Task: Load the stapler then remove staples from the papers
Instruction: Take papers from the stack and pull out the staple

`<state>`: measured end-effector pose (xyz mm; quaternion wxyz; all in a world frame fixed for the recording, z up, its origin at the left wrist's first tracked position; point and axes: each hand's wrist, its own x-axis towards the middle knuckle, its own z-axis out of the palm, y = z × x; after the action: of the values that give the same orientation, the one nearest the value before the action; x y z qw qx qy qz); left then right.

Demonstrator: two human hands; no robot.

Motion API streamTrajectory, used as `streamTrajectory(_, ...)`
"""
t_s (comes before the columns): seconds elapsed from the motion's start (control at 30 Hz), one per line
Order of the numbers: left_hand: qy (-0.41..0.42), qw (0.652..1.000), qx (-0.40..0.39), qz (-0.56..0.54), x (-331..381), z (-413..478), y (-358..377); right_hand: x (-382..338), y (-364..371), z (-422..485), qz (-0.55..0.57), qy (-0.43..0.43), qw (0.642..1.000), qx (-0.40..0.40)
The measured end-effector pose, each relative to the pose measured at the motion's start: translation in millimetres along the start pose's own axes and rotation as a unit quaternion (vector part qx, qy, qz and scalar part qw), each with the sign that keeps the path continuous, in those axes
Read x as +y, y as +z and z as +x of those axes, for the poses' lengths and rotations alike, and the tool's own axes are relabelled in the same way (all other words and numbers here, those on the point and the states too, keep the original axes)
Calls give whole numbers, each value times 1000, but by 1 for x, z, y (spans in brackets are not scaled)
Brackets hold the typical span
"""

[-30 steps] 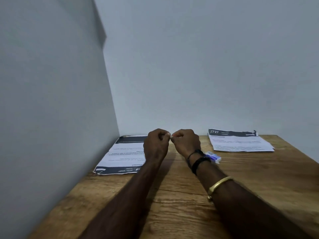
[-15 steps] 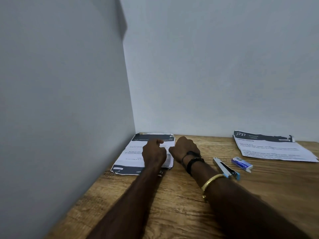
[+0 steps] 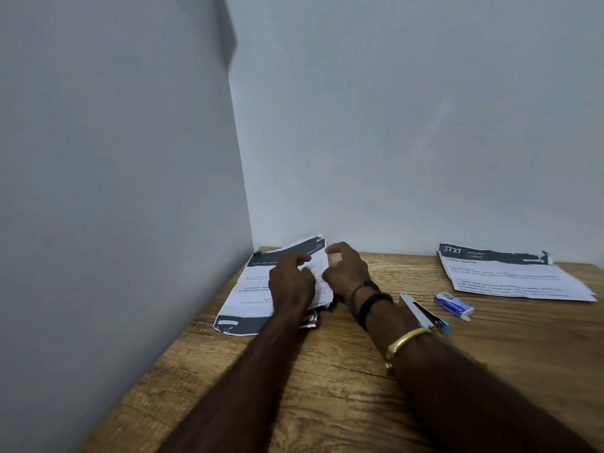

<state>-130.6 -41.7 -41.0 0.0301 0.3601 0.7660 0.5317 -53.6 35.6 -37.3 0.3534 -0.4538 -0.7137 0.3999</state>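
A stack of printed papers (image 3: 248,289) with dark bands lies in the table's far left corner. My left hand (image 3: 291,282) rests on it, fingers pinching the top sheet, whose far right corner is lifted. My right hand (image 3: 346,269) grips that sheet's right edge beside the left hand. A blue and silver stapler (image 3: 425,313) lies just right of my right wrist. A small blue staple box (image 3: 453,305) sits to its right. A second stack of papers (image 3: 510,276) lies at the far right by the wall.
The wooden table (image 3: 327,387) meets a grey wall on the left and a pale wall behind. My right forearm carries dark wristbands and a gold bangle, and partly covers the stapler's near end.
My hands dropped from a raised fist-to-fist pose onto the left paper stack and lifted its top sheet's far corner. The view swung left, bringing the stapler and staple box into sight.
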Motion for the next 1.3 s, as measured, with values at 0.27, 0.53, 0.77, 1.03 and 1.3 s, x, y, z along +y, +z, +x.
streamTrajectory(0.27,44,999,12,-27,21,-15,11,16,-58,-4,-14,-37,998,46)
streamTrajectory(0.53,8,999,20,26,40,-27,40,49,-132,-14,18,-29,993,110)
streamTrajectory(0.77,-85,994,7,-63,52,-30,63,77,-175,-22,40,-20,988,150)
streamTrajectory(1.03,-95,992,11,-87,51,-31,76,94,-186,-21,39,24,981,186)
streamTrajectory(1.3,-95,990,10,-99,53,-31,75,89,-187,-22,87,27,975,205)
